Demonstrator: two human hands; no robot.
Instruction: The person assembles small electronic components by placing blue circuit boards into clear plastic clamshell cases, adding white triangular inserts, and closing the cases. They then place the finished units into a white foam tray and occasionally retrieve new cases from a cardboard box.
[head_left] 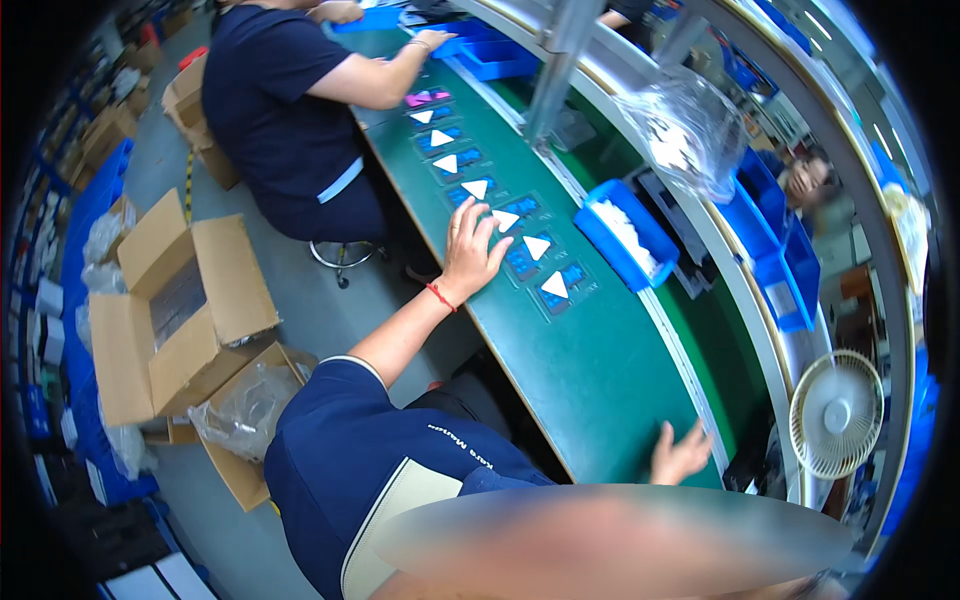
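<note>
On the green work table (560, 370) runs a row of clear plastic trays holding dark and blue parts, each with a white triangular piece on top. My left hand (472, 252), a red cord at its wrist, reaches over the row with its fingers apart. Its fingertips are beside one white triangle (507, 221); whether they touch it I cannot tell. Closer to me along the row sits the end tray with its triangle (554, 286). Well apart from the trays, my right hand (682, 455) hovers by the table's right edge, fingers spread, holding nothing.
A blue bin (625, 235) of white pieces stands right of the trays. Beyond are a metal post (562, 75), a plastic bag (685, 130) and a fan (837, 413). A co-worker (285, 110) sits at the far left; open cardboard boxes (185, 310) stand on the floor.
</note>
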